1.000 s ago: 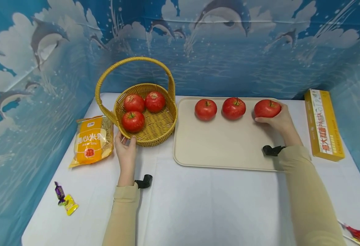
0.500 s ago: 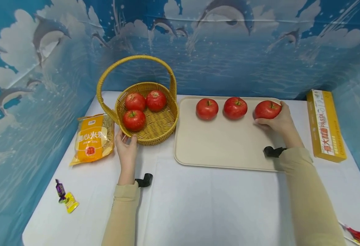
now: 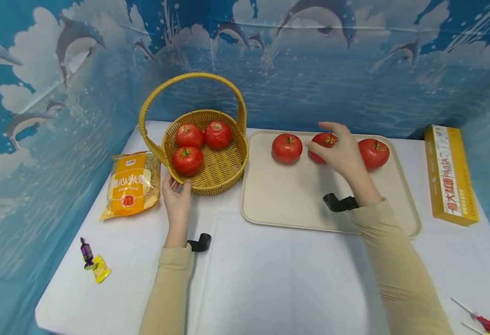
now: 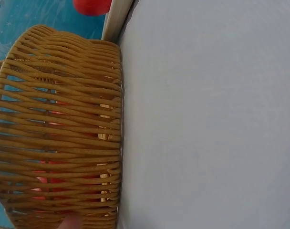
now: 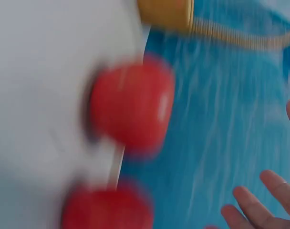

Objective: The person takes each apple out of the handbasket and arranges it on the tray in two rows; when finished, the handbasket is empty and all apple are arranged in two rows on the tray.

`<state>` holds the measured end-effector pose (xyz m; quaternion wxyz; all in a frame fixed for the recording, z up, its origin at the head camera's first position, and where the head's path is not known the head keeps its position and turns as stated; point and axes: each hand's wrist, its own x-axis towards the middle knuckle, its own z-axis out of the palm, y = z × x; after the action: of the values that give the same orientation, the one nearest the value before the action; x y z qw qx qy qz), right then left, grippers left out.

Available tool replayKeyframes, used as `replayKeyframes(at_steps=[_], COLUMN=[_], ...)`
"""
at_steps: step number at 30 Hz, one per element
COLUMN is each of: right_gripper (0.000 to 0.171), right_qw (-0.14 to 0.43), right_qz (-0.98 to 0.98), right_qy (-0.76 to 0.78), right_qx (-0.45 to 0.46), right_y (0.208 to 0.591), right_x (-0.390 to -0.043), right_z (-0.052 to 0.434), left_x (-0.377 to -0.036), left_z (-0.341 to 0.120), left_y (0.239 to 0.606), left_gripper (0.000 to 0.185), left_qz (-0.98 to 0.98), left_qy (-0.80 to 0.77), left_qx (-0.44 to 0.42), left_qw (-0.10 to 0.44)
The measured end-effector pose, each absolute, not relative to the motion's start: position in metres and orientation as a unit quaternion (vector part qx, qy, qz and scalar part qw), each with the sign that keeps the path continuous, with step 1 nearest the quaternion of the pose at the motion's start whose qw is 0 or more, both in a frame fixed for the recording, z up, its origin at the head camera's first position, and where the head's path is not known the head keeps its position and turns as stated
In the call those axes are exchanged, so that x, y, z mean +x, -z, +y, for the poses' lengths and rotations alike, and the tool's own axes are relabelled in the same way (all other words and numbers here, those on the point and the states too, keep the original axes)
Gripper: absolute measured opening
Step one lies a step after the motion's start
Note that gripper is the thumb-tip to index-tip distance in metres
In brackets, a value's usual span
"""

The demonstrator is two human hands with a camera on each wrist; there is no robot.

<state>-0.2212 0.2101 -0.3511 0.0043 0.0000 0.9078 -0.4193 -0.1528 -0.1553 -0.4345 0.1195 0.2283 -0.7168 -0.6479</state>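
A woven yellow basket (image 3: 224, 174) with a tall handle holds three red apples (image 3: 189, 136) at the table's back left. My left hand (image 3: 177, 188) rests against its front wall with the fingers up along the weave; the left wrist view shows the basket wall (image 4: 59, 124) close up. To the right lies a beige tray (image 3: 295, 200) with three red apples in a row. My right hand (image 3: 333, 139) hovers open, fingers spread, over the middle apple (image 3: 321, 142) and partly hides it. The right apple (image 3: 374, 153) sits free. The right wrist view is blurred: an apple (image 5: 130, 105) and spread fingertips (image 5: 252, 205).
An orange food packet (image 3: 132, 186) lies left of the basket. A yellow pasta box (image 3: 450, 172) lies right of the tray. A wrapped candy (image 3: 94, 263) sits near the front left edge, a red item (image 3: 487, 323) at the front right corner. Blue dolphin-print walls enclose three sides.
My right hand let go of the right apple and moved left, open, to above the middle apple. The left hand stayed at the basket.
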Motion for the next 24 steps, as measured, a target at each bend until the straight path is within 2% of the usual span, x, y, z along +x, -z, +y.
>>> replayKeyframes(at_steps=[7,12,18,24], right_gripper=[0.066,0.066,0.072,0.081], right_qw=[0.059,0.1,0.118,0.132], right_qz=[0.874,0.857,0.854,0.845], right_qy=[0.469,0.481,0.475,0.499], right_qx=[-0.111,-0.16,-0.176,-0.14], right_y=[0.362,0.364,0.37,0.386], right_x=[-0.235,-0.246,-0.251,-0.253], right_z=[0.11,0.051,-0.002,-0.036], left_x=[-0.152,-0.153,-0.152,-0.153], left_z=[-0.157,-0.158,-0.158,-0.157], left_y=[0.437,0.437,0.436,0.436], left_gripper=[0.067,0.066,0.065,0.065], left_qz=[-0.721,-0.719,-0.717,-0.714], left_qy=[0.641,0.642,0.646,0.652], left_qx=[0.236,0.235,0.229,0.224], left_qw=[0.115,0.123,0.125,0.122])
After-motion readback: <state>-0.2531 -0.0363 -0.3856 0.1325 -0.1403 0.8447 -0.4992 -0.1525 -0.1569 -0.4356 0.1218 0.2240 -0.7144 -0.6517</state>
